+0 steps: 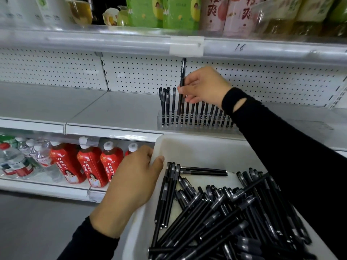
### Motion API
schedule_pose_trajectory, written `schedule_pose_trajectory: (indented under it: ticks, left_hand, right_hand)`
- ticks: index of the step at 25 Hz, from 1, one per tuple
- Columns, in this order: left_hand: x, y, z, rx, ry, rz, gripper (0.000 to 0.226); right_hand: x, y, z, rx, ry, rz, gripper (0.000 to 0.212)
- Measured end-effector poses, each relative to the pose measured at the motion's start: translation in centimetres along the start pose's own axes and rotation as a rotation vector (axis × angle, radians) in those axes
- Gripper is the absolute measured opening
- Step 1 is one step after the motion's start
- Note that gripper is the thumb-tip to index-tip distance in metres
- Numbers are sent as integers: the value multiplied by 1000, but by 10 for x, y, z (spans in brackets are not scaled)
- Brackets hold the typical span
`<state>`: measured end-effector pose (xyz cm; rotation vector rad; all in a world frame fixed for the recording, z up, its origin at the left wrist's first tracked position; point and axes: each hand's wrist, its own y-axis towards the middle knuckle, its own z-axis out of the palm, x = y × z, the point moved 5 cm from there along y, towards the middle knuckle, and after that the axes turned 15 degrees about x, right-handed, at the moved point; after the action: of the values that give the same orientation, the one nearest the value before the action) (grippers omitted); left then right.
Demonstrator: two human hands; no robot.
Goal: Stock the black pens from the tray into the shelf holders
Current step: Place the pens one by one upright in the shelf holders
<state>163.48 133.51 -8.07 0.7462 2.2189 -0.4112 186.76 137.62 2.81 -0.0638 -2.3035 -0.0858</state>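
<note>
Over the clear holder (178,128) on the shelf, our right hand (204,85) pinches one black pen (182,79) upright, its tip seemingly at a slot, though that's hard to see. We want it vertical and pushed straight down. Our left hand (135,184) grips the tray (197,147) rim, with the loose pens (225,212) heaped inside.

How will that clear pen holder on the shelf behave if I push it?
The clear holder looks like rigid plastic, so it probably won't flex. Resting on the smooth white shelf, it may slide if pushed. Low and long, it seems unlikely to tip.
</note>
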Motion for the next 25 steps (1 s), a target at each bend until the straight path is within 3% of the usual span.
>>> schedule_pose_trajectory:
  ticks: [3,8,18,25]
  left_hand:
    - [0,0,-1,-4,2,-2,21]
    - [-1,0,0,-5,-3,3,20]
    - [2,3,1,-8,-23,11,19]
    - [2,3,2,-1,-30,17,19]
  right_hand:
    - [-28,31,3,-166,-42,67,16]
    - [-50,63,19,-282,-210,139,20]
    - [-67,92,47,-103,-502,312,28]
    - [-81,94,53,-11,-436,421,25]
